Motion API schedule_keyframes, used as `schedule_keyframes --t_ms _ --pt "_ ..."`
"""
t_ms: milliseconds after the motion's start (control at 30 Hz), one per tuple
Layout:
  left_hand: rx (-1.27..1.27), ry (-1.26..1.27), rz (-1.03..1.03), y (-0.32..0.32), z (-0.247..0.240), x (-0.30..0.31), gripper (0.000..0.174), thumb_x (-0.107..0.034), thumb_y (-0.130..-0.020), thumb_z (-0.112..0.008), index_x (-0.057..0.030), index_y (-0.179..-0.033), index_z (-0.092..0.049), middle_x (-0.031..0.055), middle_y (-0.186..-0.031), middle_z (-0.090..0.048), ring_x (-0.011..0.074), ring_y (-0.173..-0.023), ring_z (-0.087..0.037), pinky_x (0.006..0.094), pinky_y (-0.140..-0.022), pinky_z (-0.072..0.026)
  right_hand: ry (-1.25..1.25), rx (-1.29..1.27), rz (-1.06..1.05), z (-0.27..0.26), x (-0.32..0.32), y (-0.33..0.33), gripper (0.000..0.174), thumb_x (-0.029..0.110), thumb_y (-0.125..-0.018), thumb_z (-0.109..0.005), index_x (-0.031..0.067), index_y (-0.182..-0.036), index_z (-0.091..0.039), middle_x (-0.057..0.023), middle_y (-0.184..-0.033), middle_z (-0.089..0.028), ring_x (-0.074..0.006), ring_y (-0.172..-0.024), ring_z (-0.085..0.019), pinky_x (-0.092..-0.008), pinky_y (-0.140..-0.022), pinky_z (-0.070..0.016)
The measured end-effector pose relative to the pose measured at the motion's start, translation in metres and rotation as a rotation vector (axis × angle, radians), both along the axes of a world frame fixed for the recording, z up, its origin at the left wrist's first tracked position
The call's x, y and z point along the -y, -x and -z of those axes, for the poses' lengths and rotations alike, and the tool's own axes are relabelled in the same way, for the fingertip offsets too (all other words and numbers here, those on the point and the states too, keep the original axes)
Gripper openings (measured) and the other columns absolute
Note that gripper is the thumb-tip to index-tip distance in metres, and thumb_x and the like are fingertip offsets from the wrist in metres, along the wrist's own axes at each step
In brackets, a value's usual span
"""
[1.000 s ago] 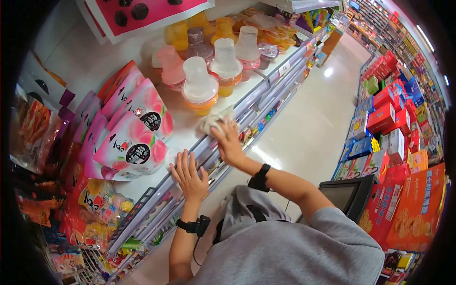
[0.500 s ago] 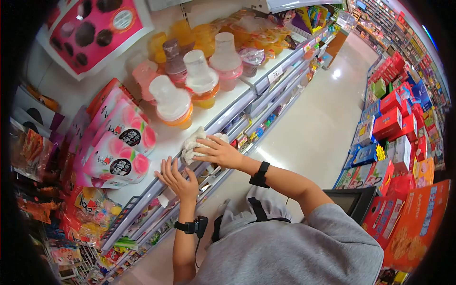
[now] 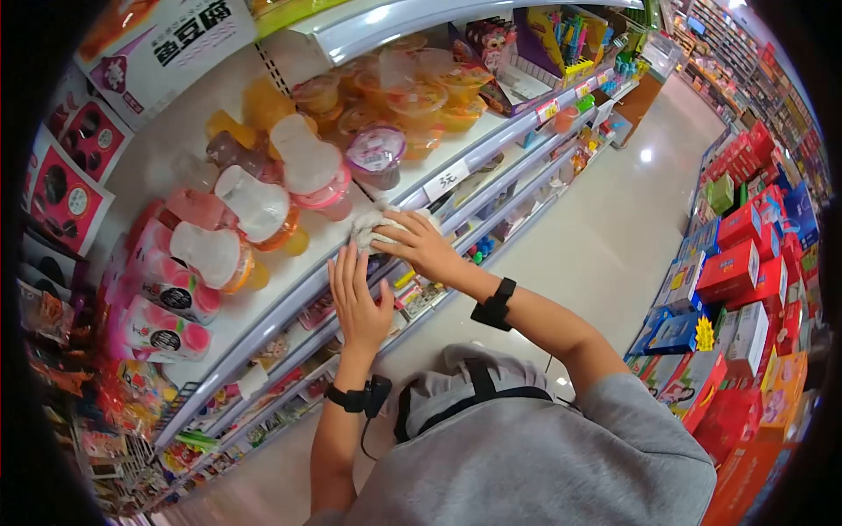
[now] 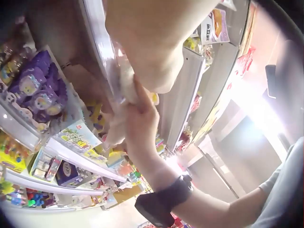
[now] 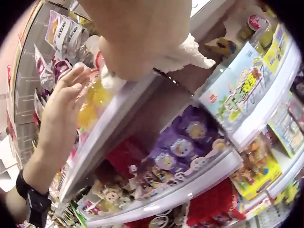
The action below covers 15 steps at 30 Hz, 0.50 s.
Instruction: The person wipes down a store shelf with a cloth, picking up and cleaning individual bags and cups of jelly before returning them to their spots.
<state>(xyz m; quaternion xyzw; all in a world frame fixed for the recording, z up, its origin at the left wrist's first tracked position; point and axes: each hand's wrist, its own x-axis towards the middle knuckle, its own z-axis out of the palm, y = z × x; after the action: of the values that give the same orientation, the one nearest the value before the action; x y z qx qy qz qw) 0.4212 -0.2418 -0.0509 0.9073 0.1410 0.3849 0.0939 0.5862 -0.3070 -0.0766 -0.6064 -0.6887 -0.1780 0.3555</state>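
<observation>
My right hand (image 3: 430,245) holds a crumpled white cloth (image 3: 365,231) against the front edge of the white shelf (image 3: 285,279), its fingers lying over the cloth. In the right wrist view a fold of the cloth (image 5: 192,53) sticks out past the hand. My left hand (image 3: 361,302) is at the shelf's front rail, just left of the cloth, fingers straight and thumb apart, holding nothing. Behind the hands stand jelly cups with tall white tops, one of them a pink-rimmed cup (image 3: 309,159). A purple-lidded cup (image 3: 377,151) stands beyond the cloth.
Pink peach-printed bags (image 3: 167,329) stand at the shelf's left. A handwritten price tag (image 3: 447,180) hangs on the rail right of my hands. Lower shelves carry small goods, including a purple toy pack (image 5: 183,142). Red boxes (image 3: 728,267) line the aisle's other side.
The view has shifted right along the shelf, so the cups and peach bags now sit further left. Both hands have moved right along the rail, the cloth with the right hand, now beside the price tag.
</observation>
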Motion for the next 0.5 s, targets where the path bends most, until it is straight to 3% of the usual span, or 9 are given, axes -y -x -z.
schedule_keyframes --t_ms 133,200,300,500 --pt "-0.075 0.051 -0.093 -0.03 0.001 0.005 0.055 -0.011 -0.075 -0.052 -0.0002 -0.126 -0.033 0.0162 -0.133 -0.033 0.0322 -0.125 -0.026 0.0481 -0.104 -0.0144 0.078 0.036 -0.197 -0.005 0.003 -0.038 0.058 -0.005 -0.06 -0.053 0.0152 -0.115 -0.051 -0.0039 -0.123 -0.045 -0.0274 -0.122 -0.034 -0.0422 -0.099 -0.0302" --pt "-0.156 0.01 -0.202 -0.038 0.005 -0.003 0.058 -0.016 -0.075 -0.052 -0.0004 -0.127 -0.032 0.0136 -0.134 -0.031 0.0286 -0.127 -0.024 0.0464 -0.106 -0.0117 0.132 0.169 -0.172 -0.011 0.011 -0.062 0.058 -0.005 -0.059 -0.052 0.0146 -0.114 -0.051 -0.0053 -0.124 -0.045 -0.0279 -0.12 -0.036 -0.042 -0.098 -0.0322" --pt "-0.206 0.007 -0.308 -0.034 0.006 -0.013 0.058 -0.012 -0.074 -0.052 -0.0018 -0.127 -0.033 0.0125 -0.134 -0.032 0.0269 -0.126 -0.026 0.0451 -0.105 -0.0139 0.072 0.14 -0.095 -0.008 0.016 -0.097 0.058 -0.009 -0.057 -0.049 0.0128 -0.112 -0.053 -0.0081 -0.124 -0.046 -0.0302 -0.118 -0.038 -0.0419 -0.098 -0.033" --pt "-0.313 0.01 -0.215 -0.028 -0.003 -0.023 0.056 -0.003 -0.075 -0.05 -0.0048 -0.128 -0.033 0.0108 -0.133 -0.034 0.0262 -0.124 -0.029 0.042 -0.105 -0.0168 -0.092 -0.048 0.172 0.01 0.038 -0.157 0.057 -0.014 -0.06 -0.044 0.0105 -0.111 -0.054 -0.0106 -0.123 -0.047 -0.0332 -0.117 -0.04 -0.0409 -0.097 -0.0314"
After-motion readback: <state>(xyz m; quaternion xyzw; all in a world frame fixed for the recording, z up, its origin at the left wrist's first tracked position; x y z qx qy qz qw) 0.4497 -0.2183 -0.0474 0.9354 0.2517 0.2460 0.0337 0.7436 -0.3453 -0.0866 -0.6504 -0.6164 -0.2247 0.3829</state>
